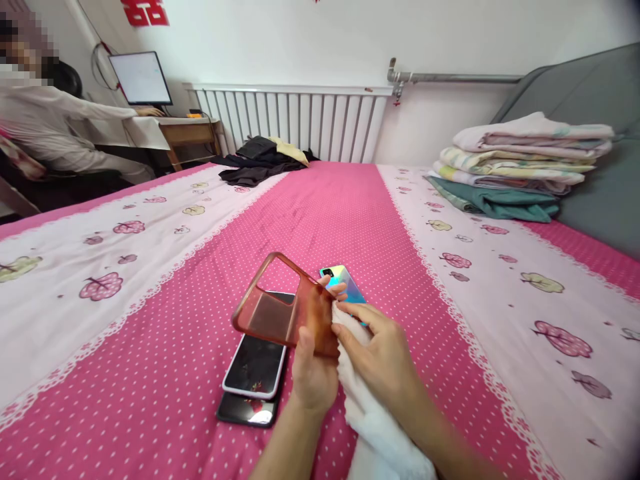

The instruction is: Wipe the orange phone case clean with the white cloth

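My left hand (313, 363) grips a translucent reddish-brown phone case (280, 307), holding it tilted above the bed. My right hand (383, 357) is closed on a white cloth (373, 420) and presses it against the case's right end. Under the case lie two phones stacked face up, a white-edged one (255, 365) on a black one (246, 410). A third phone (345, 283) with a shiny blue back lies just beyond my fingers.
The bed (165, 373) has a pink dotted sheet with pale flowered bands. Dark clothes (260, 163) are piled at the far end by a white radiator (300, 120). Folded blankets (520, 163) sit at the right. A person (50, 133) sits at a desk with a monitor (141, 78), far left.
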`<state>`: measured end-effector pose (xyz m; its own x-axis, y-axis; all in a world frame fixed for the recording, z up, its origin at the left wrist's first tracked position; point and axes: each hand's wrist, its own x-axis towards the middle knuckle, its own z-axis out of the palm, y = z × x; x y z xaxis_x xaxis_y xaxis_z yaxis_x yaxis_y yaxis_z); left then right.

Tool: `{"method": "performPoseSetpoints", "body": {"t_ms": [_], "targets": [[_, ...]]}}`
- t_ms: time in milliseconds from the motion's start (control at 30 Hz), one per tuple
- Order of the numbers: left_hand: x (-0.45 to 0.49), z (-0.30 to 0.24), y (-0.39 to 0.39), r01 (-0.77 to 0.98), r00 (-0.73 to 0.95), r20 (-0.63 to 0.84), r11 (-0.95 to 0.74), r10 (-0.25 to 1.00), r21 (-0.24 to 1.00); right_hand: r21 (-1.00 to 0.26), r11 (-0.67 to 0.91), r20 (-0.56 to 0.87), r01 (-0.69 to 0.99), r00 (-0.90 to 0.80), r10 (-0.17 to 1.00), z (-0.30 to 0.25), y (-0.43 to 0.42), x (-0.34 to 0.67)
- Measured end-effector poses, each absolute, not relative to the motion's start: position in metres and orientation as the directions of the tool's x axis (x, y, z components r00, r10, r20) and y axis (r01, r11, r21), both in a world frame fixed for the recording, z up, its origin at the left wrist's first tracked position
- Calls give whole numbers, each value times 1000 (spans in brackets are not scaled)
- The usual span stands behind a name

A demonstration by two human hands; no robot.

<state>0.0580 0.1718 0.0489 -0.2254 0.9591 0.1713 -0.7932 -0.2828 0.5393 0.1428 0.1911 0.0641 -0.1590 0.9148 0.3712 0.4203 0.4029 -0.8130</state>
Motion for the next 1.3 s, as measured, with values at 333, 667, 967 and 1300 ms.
{"method": "performPoseSetpoints", "body": {"t_ms": [333,667,967,1300], "targets": [[48,58,171,-826,-151,195,-232,969,514,-784,562,510,265,-243,825,64,191,141],[36,62,174,-915,22,49,0,999,404,-633,736,604,242,-441,664,69,173,135],[66,55,170,-921,8,-20,15,1000,389,-372,698,796,611,-176,578,60,191,147],[72,53,170,-918,19,-54,38,998,394,-447,638,741,627,-140,657,65,196,150]]}}
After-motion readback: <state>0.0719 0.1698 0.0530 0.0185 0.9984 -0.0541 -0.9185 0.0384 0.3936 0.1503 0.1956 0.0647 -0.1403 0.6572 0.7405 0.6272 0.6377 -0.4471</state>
